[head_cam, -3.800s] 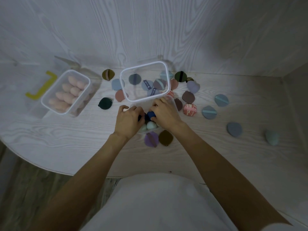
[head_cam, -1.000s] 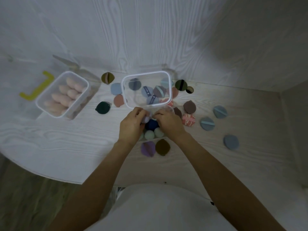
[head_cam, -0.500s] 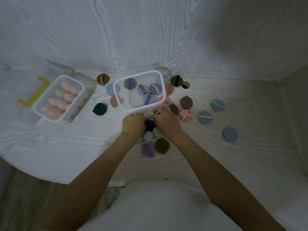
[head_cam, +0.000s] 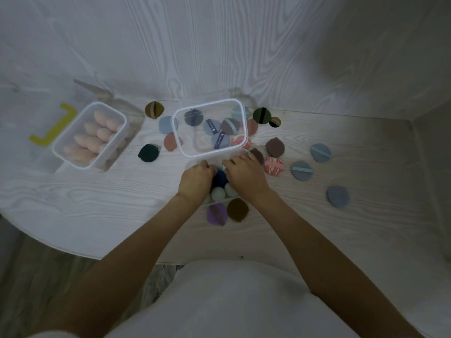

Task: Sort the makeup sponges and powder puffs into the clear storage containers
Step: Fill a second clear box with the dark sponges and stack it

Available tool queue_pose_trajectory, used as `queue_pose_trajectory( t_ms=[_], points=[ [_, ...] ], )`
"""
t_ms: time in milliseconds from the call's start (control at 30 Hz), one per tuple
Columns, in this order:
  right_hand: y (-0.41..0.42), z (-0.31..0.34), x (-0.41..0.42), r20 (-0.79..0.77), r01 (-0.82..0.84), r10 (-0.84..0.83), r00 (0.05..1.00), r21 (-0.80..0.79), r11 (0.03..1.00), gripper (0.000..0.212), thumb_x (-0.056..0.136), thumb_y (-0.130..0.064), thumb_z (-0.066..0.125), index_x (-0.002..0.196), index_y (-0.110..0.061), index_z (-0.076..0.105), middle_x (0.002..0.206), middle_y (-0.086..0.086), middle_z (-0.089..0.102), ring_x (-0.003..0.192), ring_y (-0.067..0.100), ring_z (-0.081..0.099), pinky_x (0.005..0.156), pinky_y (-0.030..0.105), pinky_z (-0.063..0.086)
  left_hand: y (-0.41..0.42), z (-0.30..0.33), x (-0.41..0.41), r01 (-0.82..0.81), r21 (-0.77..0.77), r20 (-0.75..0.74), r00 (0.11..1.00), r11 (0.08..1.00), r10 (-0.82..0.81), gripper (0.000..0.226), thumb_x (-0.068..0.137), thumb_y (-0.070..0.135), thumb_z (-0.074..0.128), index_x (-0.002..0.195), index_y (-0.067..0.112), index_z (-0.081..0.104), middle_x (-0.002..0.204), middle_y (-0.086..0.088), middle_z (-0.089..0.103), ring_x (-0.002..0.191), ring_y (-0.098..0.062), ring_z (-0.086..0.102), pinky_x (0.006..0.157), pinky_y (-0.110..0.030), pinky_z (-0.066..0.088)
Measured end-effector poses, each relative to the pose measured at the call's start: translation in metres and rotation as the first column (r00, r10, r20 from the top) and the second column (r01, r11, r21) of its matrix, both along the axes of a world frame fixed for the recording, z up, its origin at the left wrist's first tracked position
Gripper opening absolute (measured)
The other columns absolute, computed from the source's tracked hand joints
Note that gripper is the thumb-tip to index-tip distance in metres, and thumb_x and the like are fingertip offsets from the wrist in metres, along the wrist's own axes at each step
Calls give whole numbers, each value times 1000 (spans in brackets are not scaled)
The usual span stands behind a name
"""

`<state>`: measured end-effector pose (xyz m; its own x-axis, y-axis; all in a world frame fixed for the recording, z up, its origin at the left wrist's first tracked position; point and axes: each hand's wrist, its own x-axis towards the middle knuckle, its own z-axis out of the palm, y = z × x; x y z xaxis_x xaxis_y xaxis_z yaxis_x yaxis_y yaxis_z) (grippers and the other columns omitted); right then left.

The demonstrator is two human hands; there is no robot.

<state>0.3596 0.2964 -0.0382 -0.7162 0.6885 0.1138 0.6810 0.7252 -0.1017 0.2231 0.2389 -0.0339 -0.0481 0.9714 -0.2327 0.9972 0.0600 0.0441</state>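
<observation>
Both the left hand (head_cam: 196, 179) and right hand (head_cam: 245, 175) curl over a dark-blue sponge (head_cam: 219, 178); their grip is unclear.

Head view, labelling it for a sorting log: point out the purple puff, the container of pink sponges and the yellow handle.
purple puff (head_cam: 216, 214): head view, middle of its face.
container of pink sponges (head_cam: 64, 137): head view, left rim.
yellow handle (head_cam: 54, 129): head view, middle of its long bar.

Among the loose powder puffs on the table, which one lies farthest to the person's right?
The plain grey-blue powder puff, alone near the right wall. It shows no ribbon strap, unlike the two blue strapped puffs nearer the hands.
</observation>
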Motion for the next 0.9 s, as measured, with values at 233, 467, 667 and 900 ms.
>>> queue_pose_trajectory(
  t_ms=[233, 467, 667, 900],
  points=[
    [7, 17, 4, -128, 30, -60, 990, -224, 974, 22, 89, -15, 50, 99, -6, 67, 97, 10, 67, 94, 26, 59, 84, 36, 42, -18, 0, -5, -133, 201, 347, 936, 971, 56, 37, 89, 8, 56, 125, 4, 53, 122, -17, 56, 93, -36, 59, 69, -39, 47],
    [27, 39, 19, -455, 237, -544, 705, -571, 786, 26, 89, -14, 58, 115, -14, 60, 115, 5, 57, 102, 18, 52, 82, 24, 43, -40, 10, -21, -366, 421, 566, 821, 830, 75, 32, 86, 8, 60, 118, 11, 59, 117, -7, 58, 103, -23, 54, 84, -35, 50],
    [62, 62, -5, -278, -61, -822, 498, -956, 286, 55, 91, -37, 53, 141, -27, 32, 131, -2, 51, 114, 17, 55, 86, 28, 50, -13, 26, -44, -717, 121, 845, 437, 686, 308, 34, 89, 34, 56, 121, 22, 52, 116, 7, 53, 105, -10, 51, 88, -33, 47],
    [44, 69, 3, -272, -231, -898, 346, -952, 200, 42, 91, -51, 49, 116, -20, 62, 105, -1, 69, 96, 13, 66, 77, 24, 53, -4, 47, -38, -718, -236, 944, -9, 655, 330, 38, 94, 47, 37, 121, 26, 54, 123, 4, 55, 113, -12, 52, 90, -29, 43]
  ],
)
